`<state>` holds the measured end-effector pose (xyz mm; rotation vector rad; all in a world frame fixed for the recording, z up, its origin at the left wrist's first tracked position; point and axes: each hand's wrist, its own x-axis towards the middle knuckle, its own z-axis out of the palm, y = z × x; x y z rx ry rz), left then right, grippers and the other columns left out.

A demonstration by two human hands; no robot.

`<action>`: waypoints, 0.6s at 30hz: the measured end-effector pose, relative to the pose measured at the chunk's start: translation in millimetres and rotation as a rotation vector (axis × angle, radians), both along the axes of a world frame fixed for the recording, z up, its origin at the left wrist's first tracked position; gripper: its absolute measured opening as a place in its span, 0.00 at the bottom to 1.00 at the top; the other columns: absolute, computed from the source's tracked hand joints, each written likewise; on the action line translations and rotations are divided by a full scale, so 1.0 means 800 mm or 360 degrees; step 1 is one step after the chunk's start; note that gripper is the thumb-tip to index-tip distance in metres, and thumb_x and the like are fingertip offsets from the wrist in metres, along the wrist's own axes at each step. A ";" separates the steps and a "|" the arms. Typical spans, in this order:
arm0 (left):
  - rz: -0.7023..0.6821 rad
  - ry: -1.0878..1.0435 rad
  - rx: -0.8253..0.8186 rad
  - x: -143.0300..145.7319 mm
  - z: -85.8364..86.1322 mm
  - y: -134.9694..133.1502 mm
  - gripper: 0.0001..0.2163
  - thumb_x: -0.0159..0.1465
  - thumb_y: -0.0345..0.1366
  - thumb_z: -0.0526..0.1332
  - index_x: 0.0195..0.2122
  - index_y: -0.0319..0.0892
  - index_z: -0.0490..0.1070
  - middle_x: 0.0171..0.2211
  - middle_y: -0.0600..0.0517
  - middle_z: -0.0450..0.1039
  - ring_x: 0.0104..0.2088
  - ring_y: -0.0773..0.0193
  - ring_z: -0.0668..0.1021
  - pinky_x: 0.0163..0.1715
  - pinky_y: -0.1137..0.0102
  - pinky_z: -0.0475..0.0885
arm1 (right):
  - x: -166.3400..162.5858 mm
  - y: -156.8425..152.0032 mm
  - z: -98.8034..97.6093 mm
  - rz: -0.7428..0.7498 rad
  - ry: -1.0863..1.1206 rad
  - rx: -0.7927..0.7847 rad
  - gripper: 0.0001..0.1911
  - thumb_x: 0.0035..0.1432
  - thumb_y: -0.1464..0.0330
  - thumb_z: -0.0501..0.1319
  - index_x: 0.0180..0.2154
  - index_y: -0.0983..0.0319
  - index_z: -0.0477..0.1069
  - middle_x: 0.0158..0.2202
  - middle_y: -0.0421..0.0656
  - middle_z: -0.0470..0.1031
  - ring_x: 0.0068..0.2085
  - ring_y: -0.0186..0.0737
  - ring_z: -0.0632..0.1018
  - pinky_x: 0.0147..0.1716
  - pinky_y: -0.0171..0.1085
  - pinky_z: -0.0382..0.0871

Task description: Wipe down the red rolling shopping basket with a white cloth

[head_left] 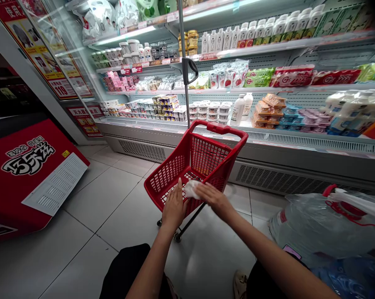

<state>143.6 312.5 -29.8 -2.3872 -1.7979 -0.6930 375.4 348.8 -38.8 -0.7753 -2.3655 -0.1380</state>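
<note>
A red plastic shopping cart with grid sides stands in front of me on metal legs and small wheels. My right hand has a crumpled white tissue at its fingertips, over the cart's near side. Close by on the left, my left hand is raised with its fingers stretched out, holding nothing. The tissue lies between the two hands; whether it touches the left hand or the cart rim I cannot tell.
Behind the cart runs an open dairy cooler with bottles, cups and packs on several shelves. A red freezer stands at left. At right are large clear water jugs and a phone. Pale tiles cover the floor.
</note>
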 end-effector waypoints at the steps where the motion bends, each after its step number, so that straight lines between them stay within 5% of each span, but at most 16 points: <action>1: 0.0012 0.0005 0.0000 0.001 0.001 0.000 0.36 0.75 0.41 0.50 0.76 0.41 0.27 0.73 0.37 0.55 0.69 0.53 0.66 0.67 0.52 0.62 | 0.018 0.014 0.006 -0.0078 0.0022 0.0003 0.36 0.65 0.82 0.50 0.71 0.56 0.57 0.68 0.45 0.67 0.69 0.41 0.67 0.70 0.52 0.61; 6: 0.0012 0.0002 0.0011 0.006 0.001 0.000 0.36 0.75 0.40 0.51 0.76 0.41 0.27 0.72 0.38 0.56 0.69 0.53 0.67 0.68 0.52 0.62 | 0.034 0.035 0.014 -0.0329 0.0096 -0.0017 0.33 0.66 0.82 0.49 0.68 0.59 0.63 0.68 0.48 0.68 0.69 0.44 0.67 0.69 0.54 0.62; 13: -0.0009 -0.0040 -0.0002 0.004 0.000 -0.002 0.39 0.70 0.28 0.51 0.75 0.41 0.25 0.73 0.38 0.53 0.70 0.54 0.65 0.69 0.53 0.60 | -0.060 -0.041 -0.013 0.0064 0.0043 -0.0008 0.28 0.68 0.80 0.51 0.66 0.61 0.65 0.68 0.47 0.68 0.70 0.42 0.65 0.68 0.50 0.65; 18: -0.0006 -0.0040 -0.0004 0.005 0.003 -0.002 0.38 0.73 0.39 0.53 0.76 0.40 0.27 0.73 0.37 0.52 0.70 0.51 0.66 0.69 0.50 0.60 | 0.008 0.014 -0.002 -0.0052 0.0037 0.0034 0.33 0.67 0.81 0.49 0.70 0.57 0.58 0.69 0.46 0.66 0.69 0.41 0.66 0.69 0.52 0.62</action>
